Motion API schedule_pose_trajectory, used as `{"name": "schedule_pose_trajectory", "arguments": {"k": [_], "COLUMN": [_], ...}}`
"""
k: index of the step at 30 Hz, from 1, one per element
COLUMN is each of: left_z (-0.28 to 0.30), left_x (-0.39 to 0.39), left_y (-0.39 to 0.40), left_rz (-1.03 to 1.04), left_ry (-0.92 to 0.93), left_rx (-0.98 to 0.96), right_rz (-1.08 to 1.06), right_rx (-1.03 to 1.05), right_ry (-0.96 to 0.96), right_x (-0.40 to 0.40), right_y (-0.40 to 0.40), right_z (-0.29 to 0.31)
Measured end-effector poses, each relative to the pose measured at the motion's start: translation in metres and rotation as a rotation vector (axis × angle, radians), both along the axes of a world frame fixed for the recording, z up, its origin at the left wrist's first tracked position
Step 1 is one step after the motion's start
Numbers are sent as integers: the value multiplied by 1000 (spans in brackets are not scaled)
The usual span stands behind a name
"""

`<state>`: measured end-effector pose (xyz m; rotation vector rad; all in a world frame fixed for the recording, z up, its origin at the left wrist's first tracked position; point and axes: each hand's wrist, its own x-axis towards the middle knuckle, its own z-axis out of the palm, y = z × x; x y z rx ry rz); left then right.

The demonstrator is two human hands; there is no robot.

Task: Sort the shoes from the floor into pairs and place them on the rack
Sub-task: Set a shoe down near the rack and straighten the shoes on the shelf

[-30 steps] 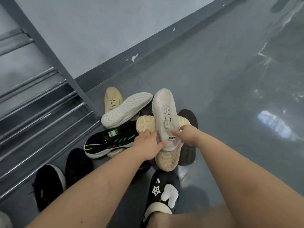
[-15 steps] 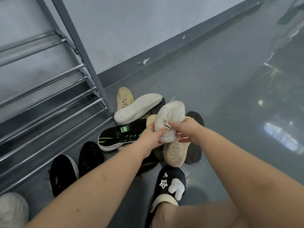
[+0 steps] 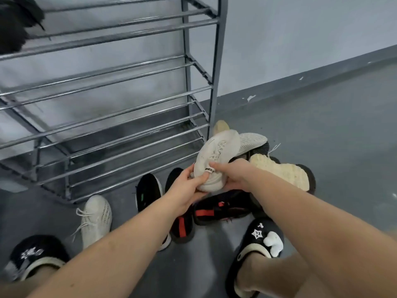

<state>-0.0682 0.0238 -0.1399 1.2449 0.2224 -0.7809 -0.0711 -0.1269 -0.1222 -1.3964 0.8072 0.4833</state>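
A white knit sneaker (image 3: 217, 155) is held above the floor pile, toe pointing up and away. My left hand (image 3: 189, 186) grips its heel from the left and below. My right hand (image 3: 233, 175) pinches the heel tab from the right. A matching white sneaker (image 3: 96, 218) lies alone on the floor to the left. The grey metal shoe rack (image 3: 129, 100) stands to the left against the wall, its lower bars bare. The pile under my hands holds a cream sole-up shoe (image 3: 281, 171), another white sole (image 3: 251, 141) and black shoes with red straps (image 3: 221, 209).
A black shoe (image 3: 148, 190) with a green mark stands in front of the rack. My feet wear black slippers, one at the bottom right (image 3: 257, 252) and one at the bottom left (image 3: 32, 257). Something dark (image 3: 15, 20) sits on the top shelf. Bare grey floor (image 3: 322, 125) stretches right.
Both hands have lifted the white sneaker off the pile and carried it left toward the rack. The view has swung left, bringing the rack and more shoes into sight.
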Motion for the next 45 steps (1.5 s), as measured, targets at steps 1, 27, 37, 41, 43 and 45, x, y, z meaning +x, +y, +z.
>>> {"name": "schedule_pose_trajectory", "arguments": {"k": [1,27,37,41,43,45], "left_z": [0,-79,-117,-130,-134,-137], "left_x": [-3,-19,-12,-12,-12,-11], "left_y": [17,207,238,242,244,245], "left_rz": [0,173,360,380,373,323], "left_ry": [4,338,376,380,382,369], "left_rx": [20,38,111,142,186,264], "right_rz": [43,344,438,486,543,610], "right_rx": [-7,99,113,77,30,-37], "right_ry": [-7,67,116,138,160,182], "right_x": [0,-3,11,14,15,16], "right_y": [14,204,240,246,248,248], "right_z": [0,-85,-115,-124,-127,-130]}}
